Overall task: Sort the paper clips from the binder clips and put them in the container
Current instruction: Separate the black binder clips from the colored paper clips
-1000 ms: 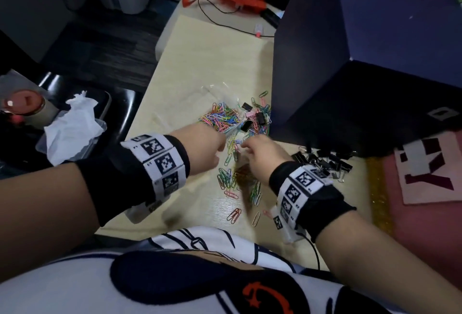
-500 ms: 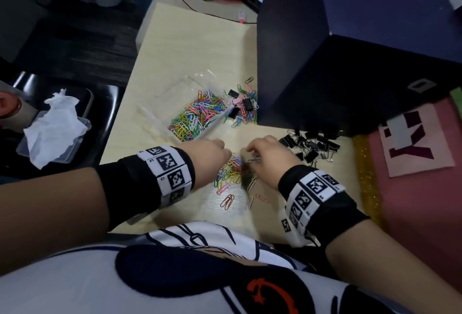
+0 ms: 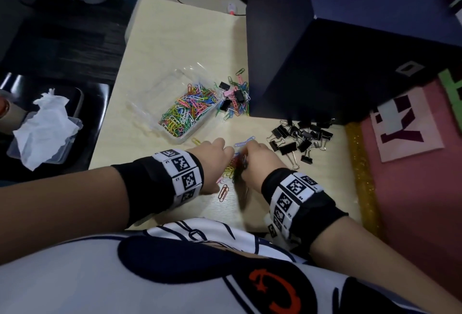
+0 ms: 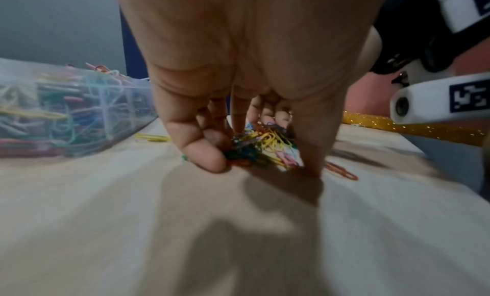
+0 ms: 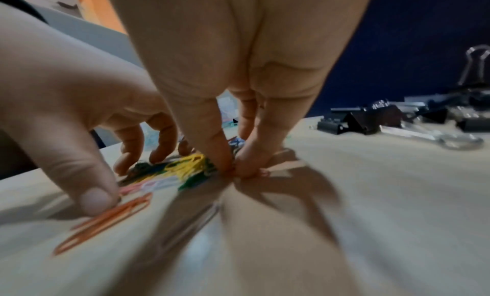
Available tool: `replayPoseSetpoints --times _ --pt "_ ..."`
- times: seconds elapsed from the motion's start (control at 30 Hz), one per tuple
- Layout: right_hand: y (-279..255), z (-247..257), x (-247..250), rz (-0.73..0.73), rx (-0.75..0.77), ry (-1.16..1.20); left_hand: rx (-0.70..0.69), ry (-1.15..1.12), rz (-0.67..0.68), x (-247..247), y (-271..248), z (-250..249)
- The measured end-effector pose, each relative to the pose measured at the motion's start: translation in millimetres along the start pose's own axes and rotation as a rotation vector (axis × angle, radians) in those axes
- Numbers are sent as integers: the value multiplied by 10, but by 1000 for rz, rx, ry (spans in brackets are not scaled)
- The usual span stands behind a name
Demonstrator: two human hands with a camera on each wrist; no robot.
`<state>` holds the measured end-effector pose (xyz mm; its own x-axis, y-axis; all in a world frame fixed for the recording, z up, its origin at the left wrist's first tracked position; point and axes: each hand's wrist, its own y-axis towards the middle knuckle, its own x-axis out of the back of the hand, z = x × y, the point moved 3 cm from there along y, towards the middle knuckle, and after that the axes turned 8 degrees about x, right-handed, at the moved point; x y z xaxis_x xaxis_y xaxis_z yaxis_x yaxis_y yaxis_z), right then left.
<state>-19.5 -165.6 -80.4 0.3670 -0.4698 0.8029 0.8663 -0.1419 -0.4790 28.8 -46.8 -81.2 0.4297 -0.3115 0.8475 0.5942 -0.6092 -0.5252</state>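
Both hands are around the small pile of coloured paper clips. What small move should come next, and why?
Probably lift the pile of paper clips into the container: the left hand and right hand enclose it, the container just beyond them holds paper clips, and the binder clips lie apart.

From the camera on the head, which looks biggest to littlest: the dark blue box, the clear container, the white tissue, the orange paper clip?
1. dark blue box
2 and 3. clear container and white tissue: they look about alike, so I won't rank them.
4. orange paper clip, by far the smallest.
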Motion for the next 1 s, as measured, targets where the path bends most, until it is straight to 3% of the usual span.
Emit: replayPoseSetpoints --times 0.13,0.33,0.5,0.77,1.0 --pt "72 -75 156 -180 2 -5 3 -32 -5 17 28 36" --pt "14 3 -23 90 165 -135 71 -60 -6 13 47 67" --pt "13 117 -74 9 279 -104 56 -22 -23 66 77 146" --pt "141 56 73 -70 181 -20 28 -42 -99 154 65 233" --pt "327 281 467 -128 166 18 85 -247 -296 480 -30 561"
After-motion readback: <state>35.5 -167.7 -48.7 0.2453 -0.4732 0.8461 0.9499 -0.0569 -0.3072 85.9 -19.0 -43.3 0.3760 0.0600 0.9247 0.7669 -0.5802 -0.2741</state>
